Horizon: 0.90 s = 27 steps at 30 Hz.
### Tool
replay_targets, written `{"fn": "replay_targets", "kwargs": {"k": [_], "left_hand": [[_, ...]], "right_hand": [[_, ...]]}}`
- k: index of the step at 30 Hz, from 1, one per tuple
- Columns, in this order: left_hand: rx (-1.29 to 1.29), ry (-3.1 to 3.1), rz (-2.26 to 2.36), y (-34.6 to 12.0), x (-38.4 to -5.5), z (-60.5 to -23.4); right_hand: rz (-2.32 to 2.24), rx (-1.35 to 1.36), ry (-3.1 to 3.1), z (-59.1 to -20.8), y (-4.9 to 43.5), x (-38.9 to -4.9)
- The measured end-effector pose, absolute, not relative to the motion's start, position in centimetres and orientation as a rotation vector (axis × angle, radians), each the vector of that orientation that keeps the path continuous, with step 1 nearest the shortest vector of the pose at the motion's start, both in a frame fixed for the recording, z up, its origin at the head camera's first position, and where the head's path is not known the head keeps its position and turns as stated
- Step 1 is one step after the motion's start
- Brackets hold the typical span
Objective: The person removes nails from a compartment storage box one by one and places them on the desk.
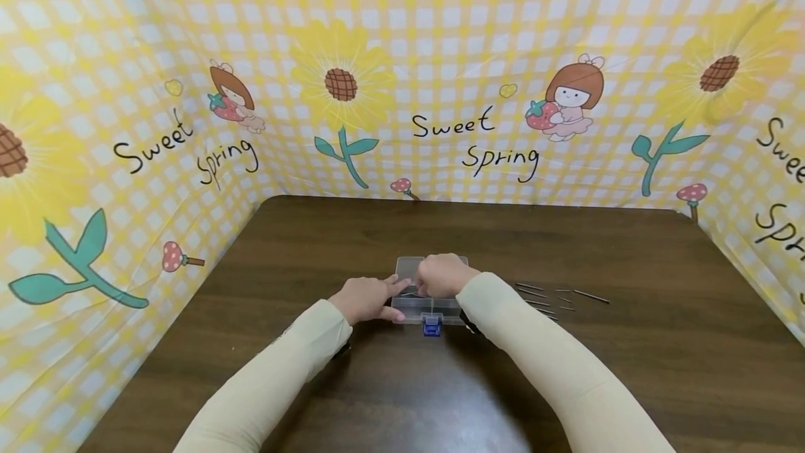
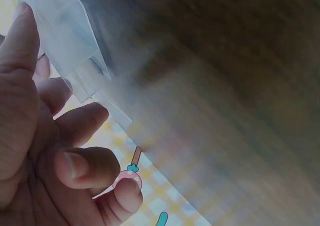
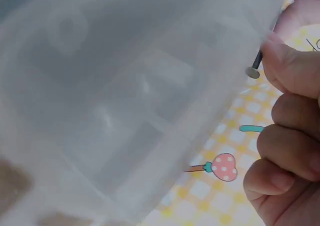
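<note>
A clear plastic box (image 1: 411,313) with dividers stands on the table, its lid (image 1: 409,265) swung up at the back and a blue latch (image 1: 432,328) at the front. My left hand (image 1: 365,298) rests against the box's left end, thumb near the front corner and index finger reaching over the side. The other left fingers bend loosely in the left wrist view. Above the compartments, my right hand (image 1: 445,275) pinches a nail (image 3: 253,72) with a flat round head; the fingertips hide part of its shank. Thin metal pieces (image 1: 409,293) show inside the box beside the hand.
Several nails (image 1: 531,292) of different lengths lie in loose columns right of the box, by the right forearm, with a longer nail (image 1: 591,296) farthest right. The brown wooden table (image 1: 302,236) is bordered at the back and sides by checked cloth (image 1: 371,180).
</note>
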<state>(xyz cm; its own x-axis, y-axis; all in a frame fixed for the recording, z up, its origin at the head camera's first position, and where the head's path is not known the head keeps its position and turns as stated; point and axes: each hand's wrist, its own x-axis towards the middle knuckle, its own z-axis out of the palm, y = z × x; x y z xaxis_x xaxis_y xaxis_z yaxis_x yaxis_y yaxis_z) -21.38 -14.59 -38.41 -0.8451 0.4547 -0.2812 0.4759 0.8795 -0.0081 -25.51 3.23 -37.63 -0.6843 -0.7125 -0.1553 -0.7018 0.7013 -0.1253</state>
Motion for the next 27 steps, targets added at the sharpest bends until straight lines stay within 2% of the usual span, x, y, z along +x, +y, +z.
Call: {"fn": "replay_targets", "kwargs": {"k": [11,27], "left_hand": [[0.706,2.765,-0.075,-14.5,-21.3,-38.8],[0.677,2.758,-0.067,-14.4,-21.3,-38.5]], "right_hand": [[-0.082,-1.073,2.621,-36.0,4.3,-26.0],[-0.215,-1.013,2.595,-35.2,9.6,-26.2]]}}
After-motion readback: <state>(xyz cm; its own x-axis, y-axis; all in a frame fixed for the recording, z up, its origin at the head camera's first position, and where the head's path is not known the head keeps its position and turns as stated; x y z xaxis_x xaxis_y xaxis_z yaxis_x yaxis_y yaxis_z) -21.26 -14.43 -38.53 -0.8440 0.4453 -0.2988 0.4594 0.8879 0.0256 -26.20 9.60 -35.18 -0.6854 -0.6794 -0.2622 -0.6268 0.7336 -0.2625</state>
